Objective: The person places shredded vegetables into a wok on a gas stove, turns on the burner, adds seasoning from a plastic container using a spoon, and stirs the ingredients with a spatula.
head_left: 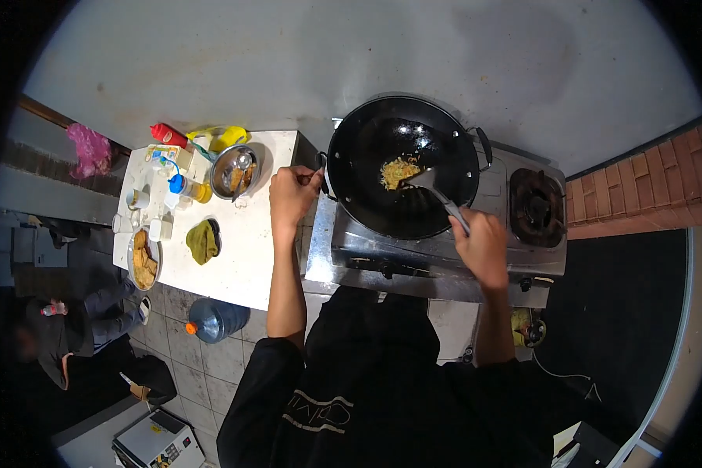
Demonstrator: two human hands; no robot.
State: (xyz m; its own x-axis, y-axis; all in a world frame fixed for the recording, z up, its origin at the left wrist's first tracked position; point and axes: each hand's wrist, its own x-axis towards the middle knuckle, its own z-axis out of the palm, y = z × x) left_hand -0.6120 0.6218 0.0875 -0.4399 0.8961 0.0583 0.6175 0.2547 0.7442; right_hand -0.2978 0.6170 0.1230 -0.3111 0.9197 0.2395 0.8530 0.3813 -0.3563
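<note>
A large black wok (366,195) sits on the left burner of a steel gas stove (444,251). Near its middle lies a small heap of chopped, yellowish food (396,170), with an oily shine on the pan beside it. My right hand (482,242) is wrapped round the handle of a grey spatula (438,192), whose blade touches the right side of the heap. At the wok's left side, my left hand (295,192) is closed on the wok's loop handle (322,165). Some of those fingers are hidden from me.
Left of the stove, a white table (242,257) bears a metal bowl (234,171), a green cloth (202,242), bottles and a plate of fried food (143,261). A water jug (218,320) stands on the floor. A seated person (70,335) is at far left. The right burner (537,207) has no pan.
</note>
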